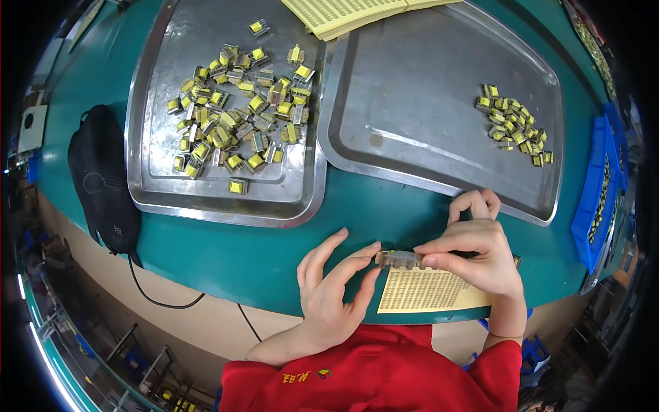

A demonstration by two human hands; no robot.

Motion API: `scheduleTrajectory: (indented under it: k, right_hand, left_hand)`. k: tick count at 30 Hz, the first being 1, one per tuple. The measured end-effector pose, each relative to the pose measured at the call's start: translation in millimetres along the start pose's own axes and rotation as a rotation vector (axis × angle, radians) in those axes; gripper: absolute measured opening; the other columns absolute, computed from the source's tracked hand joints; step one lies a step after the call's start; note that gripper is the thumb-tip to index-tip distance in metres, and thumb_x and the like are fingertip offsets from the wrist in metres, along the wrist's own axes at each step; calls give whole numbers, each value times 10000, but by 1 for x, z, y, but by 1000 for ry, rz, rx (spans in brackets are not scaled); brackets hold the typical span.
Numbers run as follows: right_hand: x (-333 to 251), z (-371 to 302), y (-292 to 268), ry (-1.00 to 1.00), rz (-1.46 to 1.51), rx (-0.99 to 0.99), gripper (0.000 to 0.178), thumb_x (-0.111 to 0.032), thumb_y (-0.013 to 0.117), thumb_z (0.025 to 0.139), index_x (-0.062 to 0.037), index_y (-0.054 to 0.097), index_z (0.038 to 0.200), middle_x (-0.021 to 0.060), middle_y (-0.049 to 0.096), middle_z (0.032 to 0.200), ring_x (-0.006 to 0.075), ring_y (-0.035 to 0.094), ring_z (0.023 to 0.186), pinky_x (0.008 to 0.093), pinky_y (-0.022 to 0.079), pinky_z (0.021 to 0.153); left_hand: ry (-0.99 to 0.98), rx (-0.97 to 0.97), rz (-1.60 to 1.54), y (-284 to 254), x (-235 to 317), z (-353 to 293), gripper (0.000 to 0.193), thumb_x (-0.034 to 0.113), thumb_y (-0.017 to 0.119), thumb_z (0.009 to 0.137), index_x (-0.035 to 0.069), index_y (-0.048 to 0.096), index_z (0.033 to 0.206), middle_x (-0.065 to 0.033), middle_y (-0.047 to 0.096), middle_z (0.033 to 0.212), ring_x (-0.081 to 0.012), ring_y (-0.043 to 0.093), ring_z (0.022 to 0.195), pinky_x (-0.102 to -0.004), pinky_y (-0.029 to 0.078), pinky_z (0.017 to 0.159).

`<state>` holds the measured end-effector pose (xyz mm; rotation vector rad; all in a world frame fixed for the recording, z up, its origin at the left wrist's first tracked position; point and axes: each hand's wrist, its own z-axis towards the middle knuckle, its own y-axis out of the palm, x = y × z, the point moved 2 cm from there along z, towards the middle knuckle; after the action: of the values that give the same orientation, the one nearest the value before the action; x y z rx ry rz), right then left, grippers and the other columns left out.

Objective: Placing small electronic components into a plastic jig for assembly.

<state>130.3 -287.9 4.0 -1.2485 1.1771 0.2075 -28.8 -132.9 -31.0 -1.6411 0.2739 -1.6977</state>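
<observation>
Nearest the camera, red shirt (384, 378) with a small yellow emblem on the chest, close against the near edge of the green counter (206, 244). Just beyond, left hand (329, 299) reaching in from the left, thumb and forefinger closed on the left end of a small grey strip-like piece (400, 259) — remaining fingers spread and clear of it. At the opposite end of that same piece, right hand (480, 257), thumb and forefinger pinched together on it, other fingers curled up by the near rim of the right tray (412, 82); touching that rim or not, cannot tell. Piece held level between both hands, at the far left corner of a pale yellow card (425, 292) patterned with rows of fine dark marks. Farther off to the left, left tray (161, 199), of metal too, with a broad loose heap of yellow-and-silver components (230, 127). Toward the right side of the right tray, a smaller, tighter cluster (511, 123) of similar parts. Across the far edges of both trays — stacked yellow sheets (350, 14). At far right, blue bin (587, 226) with small pieces inside; at left, rounded black object (99, 178) just beside the left tray, with thin black cable (161, 303) below.
</observation>
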Motion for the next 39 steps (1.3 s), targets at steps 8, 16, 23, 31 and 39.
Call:
scheduleTrajectory:
  k: [8,16,23,31,39]
  right_hand:
    - [0,0,-1,-18,-11,-8,192,-318,794,731,-153,793,830,-55,689,669,176,460,846,357,258,921]
    - [2,0,-1,-19,-14,-7,198,-321,794,730,-149,792,828,-54,689,667,183,457,848,364,258,924]
    - [1,0,-1,-5,0,-5,174,-305,790,755,-155,798,844,-53,669,654,162,471,857,400,244,950]
    - [1,0,-1,9,-1,-22,181,-313,782,768,-152,797,848,-54,671,658,165,463,862,405,238,956]
    - [1,-1,0,-4,-4,-11,174,-303,783,769,-152,796,853,-52,678,669,165,466,866,404,238,957]
  left_hand:
    - [12,6,-1,0,1,1,347,16,723,819,62,521,1097,-75,737,1060,-337,537,1221,-414,324,1009]
    - [21,5,8,1,1,1,346,14,722,819,57,518,1096,-84,736,1059,-341,539,1216,-416,323,1009]
    - [22,-2,3,1,1,0,361,19,733,809,59,518,1096,-82,736,1057,-338,533,1223,-413,320,1011]
    - [30,7,5,2,0,0,369,16,737,801,56,520,1096,-84,736,1053,-334,530,1227,-413,320,1010]
    - [36,36,6,1,1,1,309,38,747,775,56,614,1054,-24,721,1109,-313,561,1198,-384,349,990]
